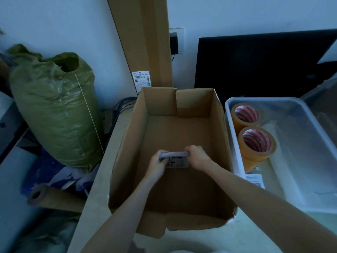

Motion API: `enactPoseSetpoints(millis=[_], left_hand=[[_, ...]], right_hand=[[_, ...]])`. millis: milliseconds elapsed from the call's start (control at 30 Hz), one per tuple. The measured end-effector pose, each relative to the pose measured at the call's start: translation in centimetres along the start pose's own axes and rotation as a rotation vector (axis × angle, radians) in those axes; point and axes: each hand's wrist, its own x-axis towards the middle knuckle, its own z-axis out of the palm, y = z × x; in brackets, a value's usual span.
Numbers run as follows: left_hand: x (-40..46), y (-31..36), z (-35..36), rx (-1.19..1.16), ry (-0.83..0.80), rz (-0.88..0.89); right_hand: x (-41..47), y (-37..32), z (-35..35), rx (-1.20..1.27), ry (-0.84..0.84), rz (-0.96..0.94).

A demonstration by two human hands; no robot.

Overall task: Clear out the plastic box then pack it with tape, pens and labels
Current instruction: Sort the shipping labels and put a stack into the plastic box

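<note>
clear plastic box (235, 143), two upright tape rolls (255, 141) inside, labels (177, 159) gripped

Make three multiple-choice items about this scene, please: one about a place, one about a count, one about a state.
1. Where are the tape rolls?
A. In the clear plastic box
B. In the cardboard box
C. On the green sack

2. How many tape rolls can be seen?
A. One
B. Two
C. Four

3. What are the two hands doing?
A. Both hang open and hold nothing
B. Both hold one stack of labels between them
C. Each holds a tape roll

Answers:
1. A: the tape rolls stand inside the clear plastic box, along its left wall, to the right of the cardboard box.
2. B: two rolls show, one behind the other.
3. B: the left hand and the right hand curl round the ends of the stack of labels, low inside the cardboard box.
</note>
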Motion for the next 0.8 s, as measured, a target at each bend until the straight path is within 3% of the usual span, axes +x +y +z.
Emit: enactPoseSetpoints(millis=[267,633,800], left_hand=[[0.1,-0.1,0.7,-0.159,-0.051,-0.186],[-4.3,7.0,0.2,-0.438,-0.035,0.047],[-8.4,11.4,3.8,-0.315,-0.032,0.189]], right_hand=[[-0.4,-0.2,0.2,0.006,-0.104,0.000],[-7.6,0.0,-6.6,0.475,0.123,-0.041],[-13.6,3.1,-10.6,0.643,0.085,-0.079]])
